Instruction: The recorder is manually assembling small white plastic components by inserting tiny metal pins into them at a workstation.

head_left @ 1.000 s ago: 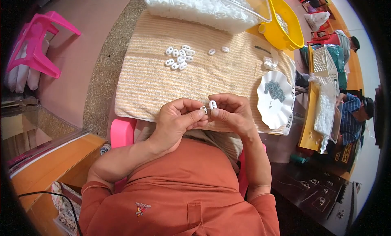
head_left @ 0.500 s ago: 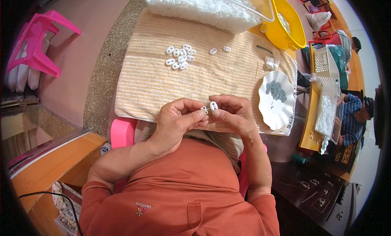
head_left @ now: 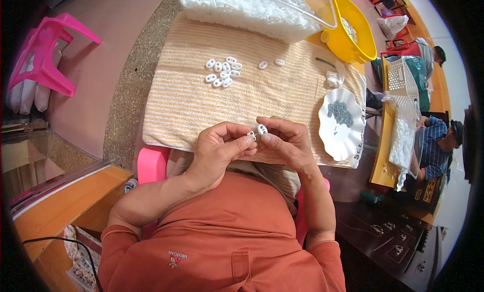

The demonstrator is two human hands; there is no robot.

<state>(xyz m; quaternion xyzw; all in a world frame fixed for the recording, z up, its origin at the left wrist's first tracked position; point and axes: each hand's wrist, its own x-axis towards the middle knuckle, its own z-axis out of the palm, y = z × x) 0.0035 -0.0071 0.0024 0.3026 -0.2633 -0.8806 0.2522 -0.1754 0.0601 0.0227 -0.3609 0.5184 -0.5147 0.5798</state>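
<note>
Close to the near edge of the striped towel [head_left: 201,110], both my hands meet fingertip to fingertip. My left hand [head_left: 219,143] pinches a small pale looped piece [head_left: 252,135] between thumb and index finger; its exact kind is too small to tell. Between the thumb and forefinger of my right hand [head_left: 288,140] is a white oval two-hole piece [head_left: 261,129], right beside the looped one. Farther off lies a cluster of similar white oval pieces [head_left: 225,74], with two single ones [head_left: 263,65] to its right.
A scalloped white dish [head_left: 326,135] of small grey-blue pieces stands at the right. Beyond the towel are a clear bin [head_left: 242,19] of white pieces and a yellow basin [head_left: 365,37]. A pink stool [head_left: 48,55] is at far left; a person in a checked shirt [head_left: 434,143] sits far right.
The white oval piece and my right fingertips have shifted slightly left, and the piece has tilted. My left hand keeps nearly the same place and pinch.
</note>
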